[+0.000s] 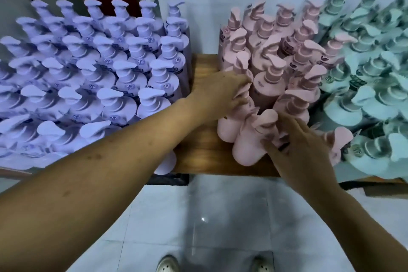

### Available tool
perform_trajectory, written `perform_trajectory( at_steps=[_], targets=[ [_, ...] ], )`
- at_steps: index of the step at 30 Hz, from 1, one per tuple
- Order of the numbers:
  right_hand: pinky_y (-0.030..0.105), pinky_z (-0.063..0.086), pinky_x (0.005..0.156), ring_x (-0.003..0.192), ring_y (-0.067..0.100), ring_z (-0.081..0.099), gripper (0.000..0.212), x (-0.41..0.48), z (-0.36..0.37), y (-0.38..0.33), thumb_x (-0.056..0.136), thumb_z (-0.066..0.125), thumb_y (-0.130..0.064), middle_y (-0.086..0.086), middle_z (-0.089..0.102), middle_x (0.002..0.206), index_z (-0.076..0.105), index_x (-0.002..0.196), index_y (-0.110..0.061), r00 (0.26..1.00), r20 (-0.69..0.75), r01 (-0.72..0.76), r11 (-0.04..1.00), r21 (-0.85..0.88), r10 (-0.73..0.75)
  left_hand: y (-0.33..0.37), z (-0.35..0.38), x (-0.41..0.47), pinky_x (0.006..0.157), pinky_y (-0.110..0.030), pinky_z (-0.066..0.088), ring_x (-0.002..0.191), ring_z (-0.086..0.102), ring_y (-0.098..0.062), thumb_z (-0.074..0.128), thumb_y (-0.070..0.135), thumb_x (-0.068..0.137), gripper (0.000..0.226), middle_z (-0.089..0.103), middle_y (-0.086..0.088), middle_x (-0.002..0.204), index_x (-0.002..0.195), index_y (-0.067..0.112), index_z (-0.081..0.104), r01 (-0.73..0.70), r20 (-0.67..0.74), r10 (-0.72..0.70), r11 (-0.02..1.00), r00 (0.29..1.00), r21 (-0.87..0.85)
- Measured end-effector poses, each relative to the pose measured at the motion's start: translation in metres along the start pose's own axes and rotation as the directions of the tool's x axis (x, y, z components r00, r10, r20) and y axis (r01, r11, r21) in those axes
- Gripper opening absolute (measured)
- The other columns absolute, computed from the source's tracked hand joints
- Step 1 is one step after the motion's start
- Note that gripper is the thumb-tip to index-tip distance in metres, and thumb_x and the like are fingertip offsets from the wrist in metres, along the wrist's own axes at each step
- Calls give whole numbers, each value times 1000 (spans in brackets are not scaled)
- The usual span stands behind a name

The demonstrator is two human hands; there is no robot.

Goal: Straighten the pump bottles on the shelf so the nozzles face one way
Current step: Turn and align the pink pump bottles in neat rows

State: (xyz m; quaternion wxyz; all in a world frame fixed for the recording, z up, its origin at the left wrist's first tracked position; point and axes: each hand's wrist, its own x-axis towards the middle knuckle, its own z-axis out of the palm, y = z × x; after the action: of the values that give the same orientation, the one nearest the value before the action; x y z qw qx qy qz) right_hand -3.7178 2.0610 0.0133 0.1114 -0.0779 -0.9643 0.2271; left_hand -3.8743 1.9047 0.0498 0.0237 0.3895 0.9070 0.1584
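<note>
Pump bottles (271, 77) crowd wooden shelf (203, 152) above tiled floor (220, 216); left grip (223, 93) holds pink bottle (227, 128), right grip (302, 150) front bottle (247, 148).

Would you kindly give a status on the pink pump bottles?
Left hand grips left-edge pink bottle. Right hand at pump of front pink bottle, grip blurred. Nozzles face mixed ways.

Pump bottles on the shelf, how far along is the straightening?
Done: the purple bottles all point their nozzles right. In hand: the left hand grips the front-left pink bottle, and the right hand touches the front pink bottle beside it. Left: the other pink bottles point every which way, and the teal bottles look mixed too.
</note>
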Motion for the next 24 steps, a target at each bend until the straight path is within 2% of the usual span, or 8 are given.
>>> perform_trajectory(
  at_steps=[2, 3, 7, 11, 14, 16, 19, 24],
  targets=[
    [24, 39, 78, 96, 20, 61, 51, 0, 6, 0, 85, 63, -41, -2, 60, 122, 49, 132, -26, 1000, 9, -7, 1000, 24, 7, 1, -2, 2, 83, -41, 47, 97, 59, -28, 58, 37, 91, 25, 62, -8, 106, 93, 14, 47, -24, 48, 20, 995, 999, 95],
    [26, 41, 75, 95, 21, 61, 50, 1, 8, 0, 87, 60, -44, -2, 61, 120, 49, 131, -25, 1000, 4, -11, 1000, 15, 11, 1, -2, 1, 83, -41, 47, 95, 59, -27, 55, 38, 93, 24, 61, -8, 104, 90, 17, 43, -34, 56, 27, 991, 998, 129],
    [26, 39, 75, 98, 21, 60, 51, 5, 16, 1, 86, 59, -51, -1, 64, 115, 52, 127, -23, 999, -8, -37, 999, -41, 36, 0, 6, -7, 78, -36, 47, 91, 60, -24, 49, 59, 89, 49, 63, -5, 101, 100, 11, 53, 17, -59, -2, 966, 998, 257],
    [29, 43, 79, 103, 24, 59, 52, 9, 19, -2, 83, 63, -49, -1, 64, 117, 48, 127, -25, 996, -69, -61, 998, 25, 63, -3, 10, -4, 74, -38, 48, 87, 62, -27, 51, 72, 79, 66, 66, -6, 94, 104, 11, 55, 139, -209, -80, 948, 975, 286],
    [36, 48, 86, 110, 25, 57, 56, 13, 18, -7, 84, 66, -43, 0, 61, 125, 43, 133, -27, 991, -118, -46, 996, 78, 55, -10, 10, 3, 82, -39, 49, 96, 61, -28, 61, 64, 78, 61, 64, -5, 106, 112, 14, 56, 158, -227, -111, 966, 968, 204],
    [33, 49, 83, 105, 22, 59, 50, 12, 18, -11, 85, 67, -35, -1, 62, 121, 47, 130, -26, 991, -135, -4, 998, 63, 13, -13, 11, 0, 86, -38, 48, 102, 59, -24, 66, 49, 82, 51, 61, -4, 113, 119, 15, 54, 73, -173, -53, 991, 983, 109],
    [28, 47, 77, 101, 20, 60, 46, 11, 17, -13, 85, 67, -31, -2, 62, 117, 51, 127, -25, 995, -102, 4, 1000, 28, -2, -14, 10, -6, 77, -27, 43, 93, 59, -20, 68, 27, 84, 36, 60, -3, 108, 116, 14, 59, -49, -125, 50, 999, 991, 9],
    [22, 36, 72, 95, 18, 61, 48, 14, 14, -16, 84, 69, -27, -3, 64, 117, 53, 129, -24, 996, -86, -2, 1000, -23, 0, -16, 10, -9, 77, -30, 40, 94, 58, -25, 68, 32, 83, 34, 61, -9, 103, 106, 8, 62, -44, -121, 48, 998, 991, 34]
  ],
)
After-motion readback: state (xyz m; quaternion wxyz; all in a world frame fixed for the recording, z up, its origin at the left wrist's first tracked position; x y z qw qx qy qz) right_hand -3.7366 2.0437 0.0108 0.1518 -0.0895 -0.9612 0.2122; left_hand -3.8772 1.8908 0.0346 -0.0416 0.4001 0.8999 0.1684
